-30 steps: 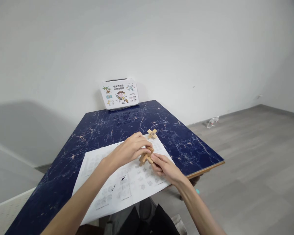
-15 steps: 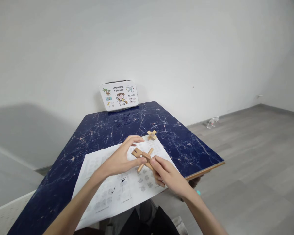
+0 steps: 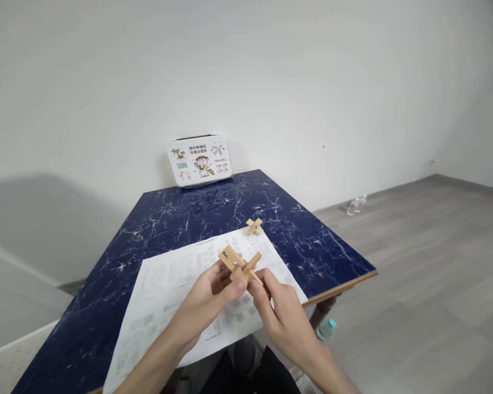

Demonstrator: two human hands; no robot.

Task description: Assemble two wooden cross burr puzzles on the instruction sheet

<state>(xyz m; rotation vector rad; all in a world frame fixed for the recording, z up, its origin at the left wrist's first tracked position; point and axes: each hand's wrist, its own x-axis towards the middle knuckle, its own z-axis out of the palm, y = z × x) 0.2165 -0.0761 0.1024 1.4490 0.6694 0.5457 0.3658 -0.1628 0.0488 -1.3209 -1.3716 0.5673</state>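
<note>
Between my hands is a wooden interlocking puzzle (image 3: 232, 258), made of flat slotted pieces with a round-ended stick crossing them; one flat piece bears a dark handwritten mark. My left hand (image 3: 213, 290) grips it from the left, thumb on the near side and fingers curled beneath. From the right, my right hand (image 3: 273, 298) pinches its lower end between thumb and fingers. Under both hands a printed paper sheet (image 3: 160, 290) covers the near part of the table. A second, star-shaped wooden puzzle (image 3: 254, 226) stands at the sheet's far right corner, apart from my hands.
The blue marble-patterned table (image 3: 197, 213) has a wooden edge at right. A white illustrated case (image 3: 200, 161) leans on the wall behind it. On the floor at right are a bottle with a teal cap (image 3: 326, 328) and a clear plastic item (image 3: 356, 204).
My left fingers have come down from above and now curl round the puzzle. The puzzle has turned in my hands. The sheet has shifted a little, and its black marks are now hidden.
</note>
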